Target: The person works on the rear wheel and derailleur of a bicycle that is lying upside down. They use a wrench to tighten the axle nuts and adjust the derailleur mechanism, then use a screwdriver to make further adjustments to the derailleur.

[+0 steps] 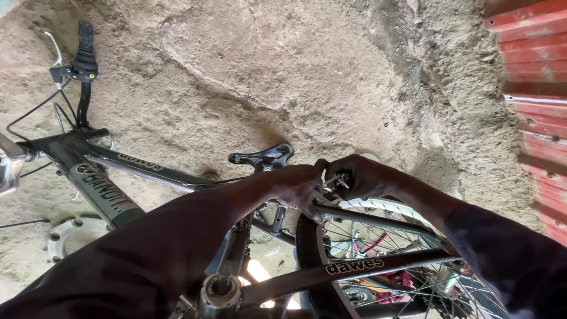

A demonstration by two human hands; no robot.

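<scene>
1. Nearest the camera, below the rear wheel (378, 260): crank hub (217, 292) and dark frame tubes (354, 267) of an upside-down bicycle; both dark sleeves come in from the bottom edge.
2. At the top of the rear wheel: left hand (298, 189) curled, fingers pressed down on the tyre and stay, knuckles up; what it pinches, if anything, cannot be told.
3. Just right of it, touching: right hand (366, 176) closed around a small metal part (338, 179) by the rim, likely the brake fitting; too small to be sure.
4. Step in hand, by my reading: adjusting or fastening that fitting at the rear brake. Next move would call for steady bracing with the left and fine turning or pulling with the right.
5. Just beyond the wheel: black saddle (263, 157) resting on the dirt ground (283, 65).
6. Far left of the wheel: handlebar grip (85, 50) with brake lever, cables, and a round white disc (74, 235) on the ground.
7. Far right of the wheel: red corrugated sheet (534, 77).
</scene>
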